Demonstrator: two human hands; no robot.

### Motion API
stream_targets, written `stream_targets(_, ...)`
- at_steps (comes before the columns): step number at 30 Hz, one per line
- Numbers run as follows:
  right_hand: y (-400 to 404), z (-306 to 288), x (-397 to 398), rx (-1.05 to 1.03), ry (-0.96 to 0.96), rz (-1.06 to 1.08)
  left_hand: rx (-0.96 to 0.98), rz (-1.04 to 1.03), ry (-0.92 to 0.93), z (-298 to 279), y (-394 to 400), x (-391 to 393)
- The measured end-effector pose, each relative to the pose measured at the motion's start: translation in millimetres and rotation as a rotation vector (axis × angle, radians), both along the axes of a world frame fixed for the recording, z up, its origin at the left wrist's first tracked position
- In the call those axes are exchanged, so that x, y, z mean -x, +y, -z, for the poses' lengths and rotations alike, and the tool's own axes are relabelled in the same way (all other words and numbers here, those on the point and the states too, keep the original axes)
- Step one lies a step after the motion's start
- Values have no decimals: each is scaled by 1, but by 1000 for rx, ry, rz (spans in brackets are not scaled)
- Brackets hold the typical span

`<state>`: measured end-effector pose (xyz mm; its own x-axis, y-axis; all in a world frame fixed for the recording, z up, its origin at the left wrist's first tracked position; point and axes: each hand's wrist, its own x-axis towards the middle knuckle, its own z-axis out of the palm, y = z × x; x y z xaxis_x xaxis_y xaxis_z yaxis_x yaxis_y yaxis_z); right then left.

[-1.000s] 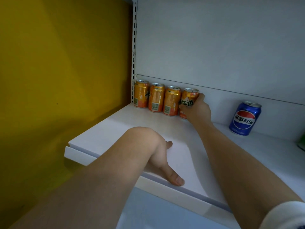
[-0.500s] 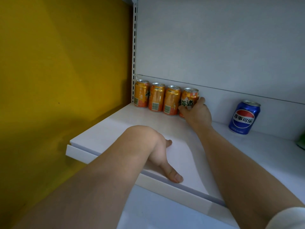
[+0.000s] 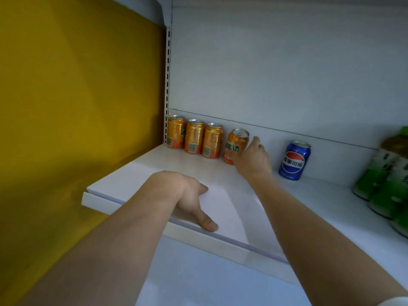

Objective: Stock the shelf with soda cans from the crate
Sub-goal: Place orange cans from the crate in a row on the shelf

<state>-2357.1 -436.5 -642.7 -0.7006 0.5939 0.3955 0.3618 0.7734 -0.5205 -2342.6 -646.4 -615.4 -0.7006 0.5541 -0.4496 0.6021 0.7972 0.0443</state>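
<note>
A shop, or a mock-up of one: a white retail shelf hung on a slotted metal upright, with orange soda cans lined up at its far left, a blue cola can and green bottles at right

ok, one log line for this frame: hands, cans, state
right hand: grips fourth orange can, tilted | left hand: rests on shelf front edge | three orange cans upright in row | blue can apart
</note>
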Motion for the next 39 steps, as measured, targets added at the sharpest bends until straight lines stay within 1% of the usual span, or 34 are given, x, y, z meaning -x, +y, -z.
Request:
stream_targets(3,-11,-4,-28,-19,-35,-3,-117,-5,44,11,-13,-5)
stream_targets(5,-19,-1,-47,-50,-30,-23,-250,-34,80,27,-26,-11)
stream_targets(7,-30,6,-66,-72,27,-52,-465,-76,187,55,-41,-26)
stream_targets(8,-37,11,-76,-79,81,-69,-614,-80,297,73,-48,-36)
stream_targets(10,-56,25,-97,-117,235,-122,-882,-63,494,109,-59,-59)
stream_targets(11,-70,33,-109,-145,323,-160,-982,-54,542,124,-63,-71)
stream_targets(13,-101,52,-138,-183,472,-238,-1102,-55,556,153,-73,-96)
stream_targets(15,-135,74,-169,-165,559,-311,-1167,-96,499,179,-90,-124)
stream_targets(16,-150,89,-184,-136,574,-344,-1165,-129,449,194,-101,-137)
stream_targets(17,-163,108,-196,-94,561,-371,-1116,-173,361,211,-115,-147)
stream_targets(19,-184,156,-218,26,424,-408,-909,-287,102,254,-143,-162)
stream_targets(21,-204,210,-236,143,165,-459,-676,-386,-83,299,-172,-174)
stream_targets(24,-232,282,-261,194,-259,-556,-420,-504,-209,352,-204,-191)
stream_targets(26,-248,323,-272,181,-457,-592,-323,-560,-263,377,-216,-198)
stream_targets(27,-255,341,-274,168,-526,-598,-311,-590,-290,389,-220,-199)
stream_targets(28,-262,356,-274,164,-585,-596,-324,-625,-323,400,-222,-199)
stream_targets(31,-280,392,-263,172,-694,-583,-458,-759,-433,423,-220,-197)
stream_targets(35,-301,432,-241,192,-780,-560,-654,-966,-560,443,-217,-191)
stream_targets(39,-314,454,-221,100,-828,-469,-880,-1177,-685,452,-216,-192)
